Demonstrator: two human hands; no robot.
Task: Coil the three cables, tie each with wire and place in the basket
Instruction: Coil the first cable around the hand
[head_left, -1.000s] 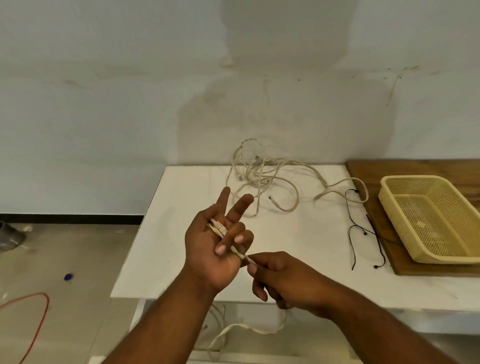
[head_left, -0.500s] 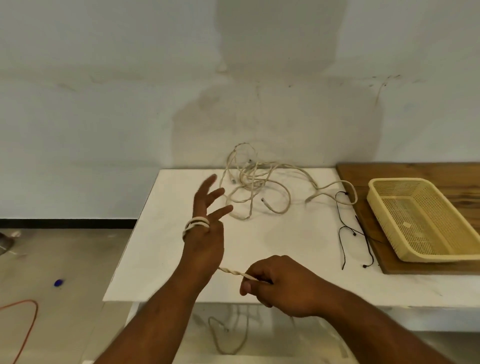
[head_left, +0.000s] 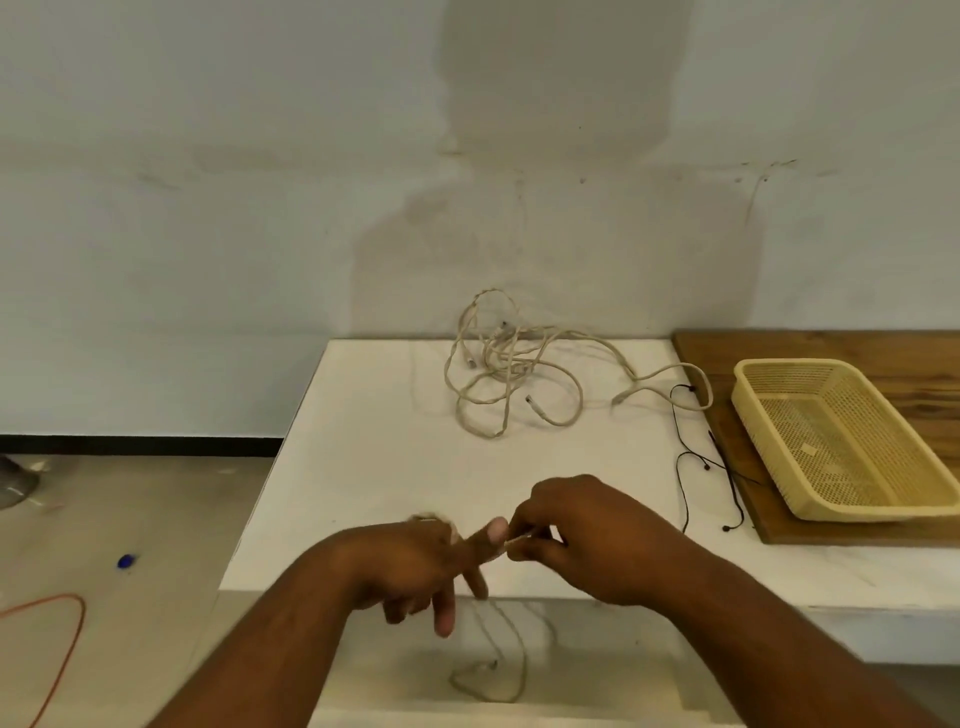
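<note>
My left hand (head_left: 410, 566) hovers over the white table's front edge, back up, fingers spread and pointing down. A turn of beige cable (head_left: 430, 517) lies round it. My right hand (head_left: 592, 535) is close beside it and pinches the same cable (head_left: 519, 541) by the left thumb. The rest of that cable (head_left: 506, 654) hangs slack below the table edge. A tangle of beige cables (head_left: 509, 374) lies at the back of the table. Thin black tie wires (head_left: 693, 457) lie to its right. The yellow mesh basket (head_left: 756, 410) stands at the right.
The basket stands on a wooden board (head_left: 769, 358) that overlaps the white table (head_left: 363, 447). A wall runs right behind the table. On the floor to the left lie an orange cord (head_left: 62, 639) and a small blue object (head_left: 125, 560).
My left hand has dropped from raised with fingers up to low with fingers down, the cable now round it. My right hand has moved up and in to the left thumb.
</note>
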